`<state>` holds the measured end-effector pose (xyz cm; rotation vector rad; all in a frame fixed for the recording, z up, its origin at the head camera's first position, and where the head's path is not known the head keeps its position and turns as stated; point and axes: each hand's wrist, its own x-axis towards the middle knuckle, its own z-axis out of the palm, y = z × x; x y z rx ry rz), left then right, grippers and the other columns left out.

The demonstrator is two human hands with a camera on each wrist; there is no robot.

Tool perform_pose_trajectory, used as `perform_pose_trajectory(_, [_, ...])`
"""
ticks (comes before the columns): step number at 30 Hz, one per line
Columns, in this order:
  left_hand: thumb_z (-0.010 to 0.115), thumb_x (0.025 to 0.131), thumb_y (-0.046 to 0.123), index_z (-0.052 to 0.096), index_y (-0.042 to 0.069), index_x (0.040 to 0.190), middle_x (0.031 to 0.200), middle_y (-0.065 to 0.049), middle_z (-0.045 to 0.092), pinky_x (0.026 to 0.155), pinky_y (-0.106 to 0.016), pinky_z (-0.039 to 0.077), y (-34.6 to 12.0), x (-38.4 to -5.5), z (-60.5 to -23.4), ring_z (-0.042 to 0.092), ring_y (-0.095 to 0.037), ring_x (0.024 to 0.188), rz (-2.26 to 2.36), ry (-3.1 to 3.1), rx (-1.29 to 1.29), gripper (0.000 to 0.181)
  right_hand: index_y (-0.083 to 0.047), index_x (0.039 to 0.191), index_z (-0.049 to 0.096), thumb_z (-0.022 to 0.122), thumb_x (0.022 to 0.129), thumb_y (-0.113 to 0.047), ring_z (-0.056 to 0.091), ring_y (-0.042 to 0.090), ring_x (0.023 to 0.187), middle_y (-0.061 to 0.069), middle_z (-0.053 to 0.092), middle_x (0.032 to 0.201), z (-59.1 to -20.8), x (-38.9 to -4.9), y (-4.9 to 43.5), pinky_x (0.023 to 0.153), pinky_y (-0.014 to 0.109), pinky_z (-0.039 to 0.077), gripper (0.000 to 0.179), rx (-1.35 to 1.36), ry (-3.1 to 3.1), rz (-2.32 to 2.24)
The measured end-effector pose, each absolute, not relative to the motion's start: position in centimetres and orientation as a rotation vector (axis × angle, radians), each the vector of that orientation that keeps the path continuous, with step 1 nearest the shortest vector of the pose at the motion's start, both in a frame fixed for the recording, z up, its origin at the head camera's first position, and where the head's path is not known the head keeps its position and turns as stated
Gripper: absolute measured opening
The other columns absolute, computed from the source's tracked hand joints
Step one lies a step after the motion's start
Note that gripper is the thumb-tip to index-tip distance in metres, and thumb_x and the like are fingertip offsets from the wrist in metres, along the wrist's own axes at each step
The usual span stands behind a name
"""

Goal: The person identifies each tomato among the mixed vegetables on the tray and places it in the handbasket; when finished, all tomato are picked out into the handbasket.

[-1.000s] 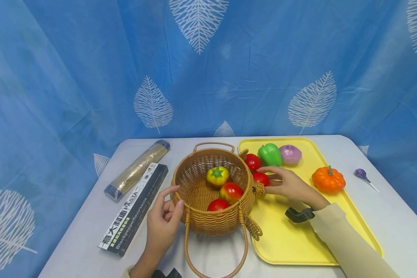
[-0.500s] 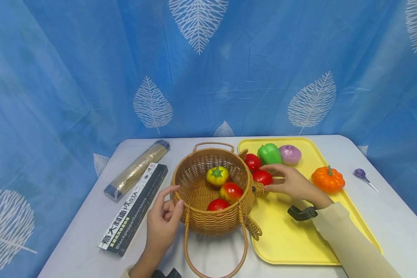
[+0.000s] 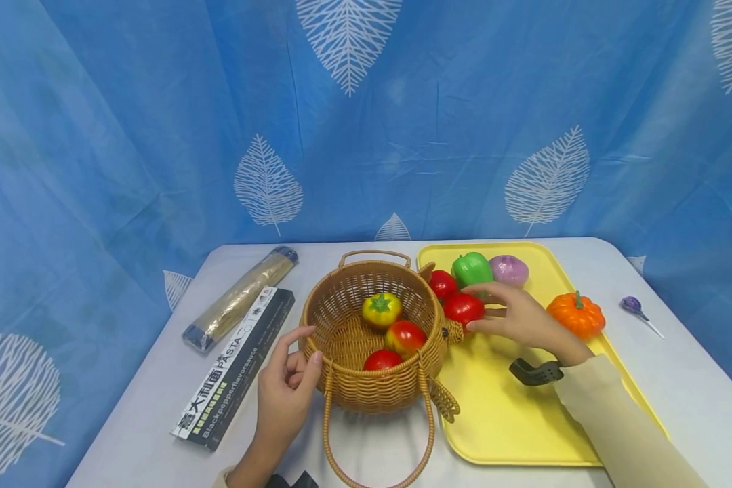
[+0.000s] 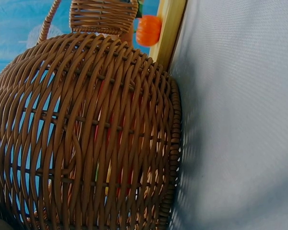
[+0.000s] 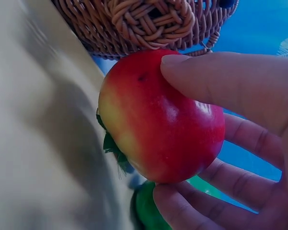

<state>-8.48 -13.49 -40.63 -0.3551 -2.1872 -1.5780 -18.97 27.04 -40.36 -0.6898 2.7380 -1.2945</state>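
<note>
My right hand (image 3: 521, 318) pinches a red tomato (image 3: 463, 308) between thumb and fingers, beside the basket's bird-head knob. In the right wrist view this tomato (image 5: 158, 120) shows a yellow patch and green leaves facing the tray, with a gap below it. A round brown wicker basket (image 3: 372, 400) stands in the middle, its front handle hanging down. My left hand (image 3: 287, 386) holds the basket's left rim with thumb and forefinger; the other fingers are curled. Inside lie a yellow tomato (image 3: 381, 310), a red-yellow one (image 3: 406, 337) and a red one (image 3: 382, 360).
On the yellow tray (image 3: 512, 420) lie another red tomato (image 3: 442, 284), a green pepper (image 3: 472, 270), a purple vegetable (image 3: 509, 271) and an orange pumpkin (image 3: 576, 316). A pasta box (image 3: 234, 369) and a noodle packet (image 3: 240, 298) lie left. A purple-headed stick (image 3: 637, 310) lies right.
My right hand has drawn the red tomato slightly up and to the right, away from the other red tomato. The left hand and the basket have stayed in place.
</note>
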Motion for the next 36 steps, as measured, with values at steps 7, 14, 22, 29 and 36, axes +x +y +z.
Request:
perform_pose_trajectory(7, [0.067, 0.098, 0.003, 0.060, 0.015, 0.134, 0.059, 0.005, 0.035, 0.040, -0.021, 0.028, -13.5, -8.5, -40.6, 0.031, -0.003, 0.048, -1.581, -2.183, -0.361, 0.039, -0.011, 0.138, 0.061, 0.086, 0.086, -0.029, 0.062, 0.040, 0.120, 0.012, 0.063, 0.134, -39.6, -18.7, 27.3, 0.091, 0.053, 0.056, 0.061, -0.652, 2.766, -1.301])
perform_pose_trajectory(14, [0.067, 0.098, 0.003, 0.060, 0.017, 0.134, 0.059, 0.004, 0.036, 0.040, -0.021, 0.028, -13.5, -8.4, -40.6, 0.031, -0.004, 0.048, -1.588, -2.181, -0.360, 0.039, -0.016, 0.137, 0.062, 0.086, 0.086, -0.030, 0.063, 0.041, 0.118, 0.014, 0.064, 0.133, -38.7, -18.5, 27.3, 0.085, 0.050, 0.059, 0.058, -0.608, 2.799, -1.319])
perform_pose_trajectory(22, [0.066, 0.098, 0.001, 0.060, 0.010, 0.134, 0.059, 0.005, 0.035, 0.039, -0.021, 0.028, -13.5, -8.4, -40.5, 0.030, -0.003, 0.048, -1.584, -2.177, -0.370, 0.037, -0.016, 0.136, 0.063, 0.086, 0.085, -0.026, 0.064, 0.043, 0.117, 0.015, 0.061, 0.135, -37.8, -18.0, 27.0, 0.083, 0.050, 0.059, 0.057, -0.613, 2.834, -1.346])
perform_pose_trajectory(29, [0.066, 0.098, 0.001, 0.060, 0.011, 0.133, 0.058, 0.004, 0.035, 0.038, -0.020, 0.027, -13.4, -8.5, -40.6, 0.030, -0.002, 0.048, -1.579, -2.172, -0.372, 0.037, -0.010, 0.136, 0.062, 0.086, 0.086, -0.019, 0.064, 0.039, 0.118, 0.011, 0.056, 0.133, -36.8, -17.5, 26.4, 0.085, 0.037, 0.058, 0.056, -0.616, 2.816, -1.505])
perform_pose_trajectory(36, [0.065, 0.098, 0.001, 0.059, 0.003, 0.133, 0.058, 0.004, 0.035, 0.038, -0.020, 0.027, -13.4, -8.4, -40.5, 0.029, -0.002, 0.048, -1.598, -2.174, -0.368, 0.036, -0.018, 0.136, 0.062, 0.086, 0.086, -0.019, 0.064, 0.027, 0.118, 0.000, 0.059, 0.128, -35.8, -17.0, 25.6, 0.087, 0.025, 0.056, 0.055, -0.568, 2.838, -1.606])
